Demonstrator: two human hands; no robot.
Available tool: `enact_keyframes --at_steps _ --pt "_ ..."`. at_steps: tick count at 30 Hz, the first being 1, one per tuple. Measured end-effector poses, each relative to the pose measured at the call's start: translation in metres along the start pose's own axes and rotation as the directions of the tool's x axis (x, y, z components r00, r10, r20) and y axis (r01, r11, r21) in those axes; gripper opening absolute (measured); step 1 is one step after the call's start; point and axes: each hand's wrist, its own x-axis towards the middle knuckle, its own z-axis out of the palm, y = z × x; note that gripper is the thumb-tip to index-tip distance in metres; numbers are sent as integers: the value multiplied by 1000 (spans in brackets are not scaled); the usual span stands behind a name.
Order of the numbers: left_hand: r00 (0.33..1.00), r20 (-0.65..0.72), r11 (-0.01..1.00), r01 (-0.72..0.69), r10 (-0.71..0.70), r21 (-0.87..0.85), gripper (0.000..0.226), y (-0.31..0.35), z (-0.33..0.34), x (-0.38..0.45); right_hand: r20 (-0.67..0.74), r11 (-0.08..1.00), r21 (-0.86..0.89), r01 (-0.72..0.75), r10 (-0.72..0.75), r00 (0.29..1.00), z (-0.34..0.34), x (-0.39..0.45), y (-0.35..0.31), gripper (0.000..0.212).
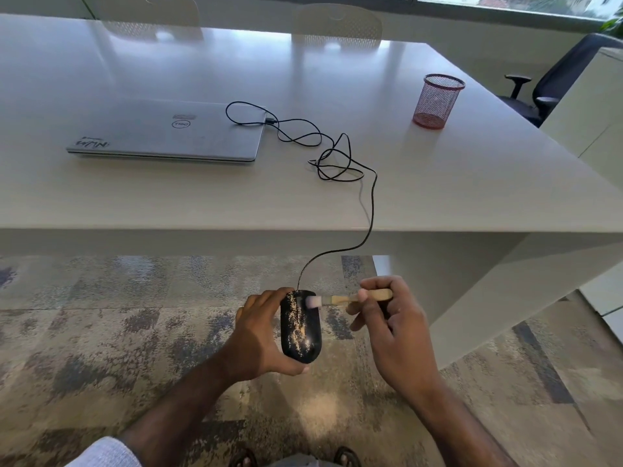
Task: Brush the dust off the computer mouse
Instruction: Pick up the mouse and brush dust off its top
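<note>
A wide white table (438, 183) fills the upper part of your view, with a mottled grey and tan carpet (101, 332) below its near edge and two pale chair backs beyond its far side; a window runs along the top right, and a dark office chair (553, 85) stands off the table's right corner. On the table lies a closed silver laptop (165, 133), lid down, and well to its right stands a red mesh pen cup (438, 101), upright.

You hold the black computer mouse (300, 326) off the table, out over the carpet in front of you; your left hand (259, 335) wraps around its left side, thumb under the near end and fingers curled at the far end; the mouse's top faces up and is streaked with pale dust, thickest down its middle. Its black cable (372, 197) rises from the far end, climbs over the table edge, loops in a loose tangle on the surface, and reaches the laptop's right rear corner.

Your right hand (387, 328) is closed on a small wooden-handled brush (357, 298), pinched between thumb and fingers; the brush lies nearly level, pointing left, and its pale bristle tip touches the upper right part of the mouse's top.
</note>
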Motion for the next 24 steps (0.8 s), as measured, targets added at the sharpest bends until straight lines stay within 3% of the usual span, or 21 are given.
enact_keyframes --at_steps 5,16,20,24 --pt "999 -20 999 35 -35 10 127 -8 -4 6 115 982 190 -4 -18 993 -13 6 -4 6" --pt "997 -10 997 74 -74 2 128 -14 -9 11 273 982 -4 187 -178 945 -5 -5 0 13" --pt "995 -18 996 94 -94 10 127 -15 -10 15 365 961 -164 223 -151 919 -3 -7 6 21" --pt "995 -20 995 96 -96 5 127 -17 -10 16 328 933 -250 259 -170 929 -7 -4 3 21"
